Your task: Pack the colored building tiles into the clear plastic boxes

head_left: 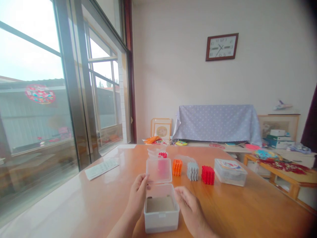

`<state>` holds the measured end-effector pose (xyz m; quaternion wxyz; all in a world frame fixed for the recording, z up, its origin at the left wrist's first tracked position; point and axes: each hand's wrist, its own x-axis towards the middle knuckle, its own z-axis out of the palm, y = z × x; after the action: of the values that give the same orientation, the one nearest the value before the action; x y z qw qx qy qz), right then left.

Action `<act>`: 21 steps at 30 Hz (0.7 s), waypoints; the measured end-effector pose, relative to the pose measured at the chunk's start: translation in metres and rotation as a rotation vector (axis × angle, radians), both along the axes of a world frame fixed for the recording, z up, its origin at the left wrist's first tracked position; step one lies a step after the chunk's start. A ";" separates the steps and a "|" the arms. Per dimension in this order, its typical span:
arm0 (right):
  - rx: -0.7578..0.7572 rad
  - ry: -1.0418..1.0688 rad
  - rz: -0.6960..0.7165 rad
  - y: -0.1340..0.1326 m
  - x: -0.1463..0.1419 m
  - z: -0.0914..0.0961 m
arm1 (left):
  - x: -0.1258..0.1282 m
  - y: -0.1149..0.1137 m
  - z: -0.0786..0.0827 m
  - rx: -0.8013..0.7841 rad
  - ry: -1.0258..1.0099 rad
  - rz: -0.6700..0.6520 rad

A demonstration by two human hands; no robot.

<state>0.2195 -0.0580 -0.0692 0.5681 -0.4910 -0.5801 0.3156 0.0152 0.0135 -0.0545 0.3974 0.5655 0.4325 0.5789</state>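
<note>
A clear plastic box [161, 222] stands on the table in front of me with its hinged lid [158, 171] raised at the back. Inside it a flat beige layer [160, 204] shows, with small dark bits near its back edge. My left hand [139, 191] pinches the left edge of the lid by the hinge. At the box's right wall, my right hand [187, 204] has its fingers curled against the rim; its thumb tip is partly hidden. Behind the box stand orange [177, 168], grey [192, 171] and red [207, 175] stacks of interlocking plastic pieces.
A closed clear box [230, 172] with a printed lid sits at the right. Another red stack [162, 155] and crumpled clear plastic bags [155, 151] lie farther back. A printed sheet [102, 168] rests at the left, near the window. The brown table [99, 205] extends to the back.
</note>
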 end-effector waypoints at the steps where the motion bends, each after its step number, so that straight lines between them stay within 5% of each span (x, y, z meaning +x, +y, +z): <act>1: -0.009 0.008 -0.021 0.002 0.001 -0.001 | 0.003 0.000 -0.001 -0.003 -0.011 -0.007; 14: 0.044 0.160 -0.215 0.020 0.029 -0.004 | 0.051 0.010 0.000 -0.014 -0.010 -0.085; 21: 0.017 0.311 -0.398 0.021 0.052 0.000 | 0.093 0.042 -0.009 0.109 -0.010 -0.104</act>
<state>0.2716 -0.0368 -0.0690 0.7057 -0.5362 -0.3802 0.2646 0.1080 0.0557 -0.0632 0.3975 0.6052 0.3684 0.5832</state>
